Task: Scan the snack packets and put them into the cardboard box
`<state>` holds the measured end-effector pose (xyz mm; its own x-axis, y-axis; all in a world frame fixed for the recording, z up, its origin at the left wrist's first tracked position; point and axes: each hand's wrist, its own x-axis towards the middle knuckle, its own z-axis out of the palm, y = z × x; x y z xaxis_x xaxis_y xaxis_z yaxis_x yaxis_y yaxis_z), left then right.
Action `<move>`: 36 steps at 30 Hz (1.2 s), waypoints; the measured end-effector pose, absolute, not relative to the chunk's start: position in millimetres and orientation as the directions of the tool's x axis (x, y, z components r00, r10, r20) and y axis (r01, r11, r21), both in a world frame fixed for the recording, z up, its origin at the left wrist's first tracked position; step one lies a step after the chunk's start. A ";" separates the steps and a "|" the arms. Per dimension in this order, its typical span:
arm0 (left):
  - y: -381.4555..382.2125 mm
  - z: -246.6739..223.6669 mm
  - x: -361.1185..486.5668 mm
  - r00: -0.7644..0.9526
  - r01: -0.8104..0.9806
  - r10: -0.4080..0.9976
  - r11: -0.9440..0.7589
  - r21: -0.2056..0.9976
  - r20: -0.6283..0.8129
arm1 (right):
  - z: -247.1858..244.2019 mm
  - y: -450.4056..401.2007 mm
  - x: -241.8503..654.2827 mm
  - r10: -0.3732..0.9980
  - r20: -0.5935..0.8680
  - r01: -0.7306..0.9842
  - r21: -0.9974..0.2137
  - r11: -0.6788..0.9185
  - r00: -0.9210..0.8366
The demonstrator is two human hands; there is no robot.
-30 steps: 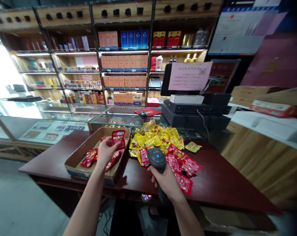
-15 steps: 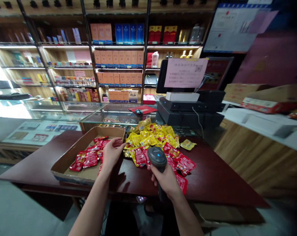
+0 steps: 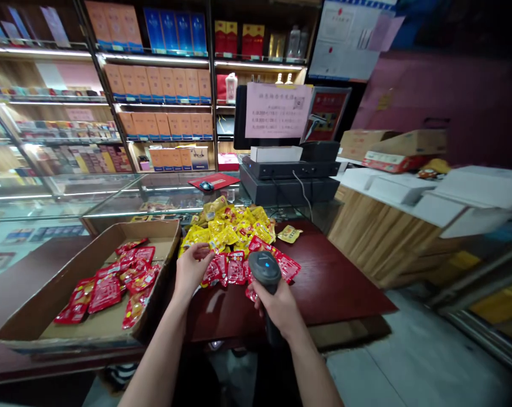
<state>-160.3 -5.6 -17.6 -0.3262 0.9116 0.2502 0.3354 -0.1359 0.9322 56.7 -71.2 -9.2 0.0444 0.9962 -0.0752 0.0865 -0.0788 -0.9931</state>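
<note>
In my right hand (image 3: pixel 279 308) is a dark barcode scanner (image 3: pixel 265 268), held upright by its handle with a small blue light showing on its head. My left hand (image 3: pixel 193 268) is open, fingers loosely curved, at the left edge of the red snack packets (image 3: pixel 236 268) on the table; whether a fingertip touches one I cannot tell. Behind these lies a heap of yellow packets (image 3: pixel 228 230). Left of my left hand stands a shallow cardboard box (image 3: pixel 35 302), with several red packets (image 3: pixel 107 291) lying inside.
The dark red table (image 3: pixel 323 282) carries all this. A single yellowish packet (image 3: pixel 289 234) lies apart on the right. At the back are a glass display counter (image 3: pixel 124 198) and a monitor with a pink paper sign (image 3: pixel 276 110). White boxes (image 3: pixel 395 189) rest on a side cabinet to the right.
My view has swung to the right. My left hand has moved from above the cardboard box's right side to the red packets on the table. The scanner stays in my right hand.
</note>
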 end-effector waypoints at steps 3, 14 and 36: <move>-3.3 -29.0 -162.1 -0.337 0.353 0.913 -0.104 0.930 0.230 | -10.9 -70.8 58.8 0.997 -0.067 0.071 -0.995 -0.070 0.048; -7.6 -44.0 -161.5 -0.368 0.826 0.906 0.215 0.522 0.208 | -26.6 -62.8 61.2 0.995 -0.102 0.049 -0.994 -0.102 -0.011; -20.8 -47.8 -143.5 -0.444 -0.059 0.887 -0.172 0.983 0.128 | -18.3 -73.6 38.7 0.997 -0.076 0.055 -0.995 -0.077 0.019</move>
<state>-143.5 -20.8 -47.8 -0.4441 0.8867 0.1284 -0.0591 -0.1720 0.9833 38.7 -73.6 -18.3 0.0188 0.9969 -0.0762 0.0554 -0.0771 -0.9955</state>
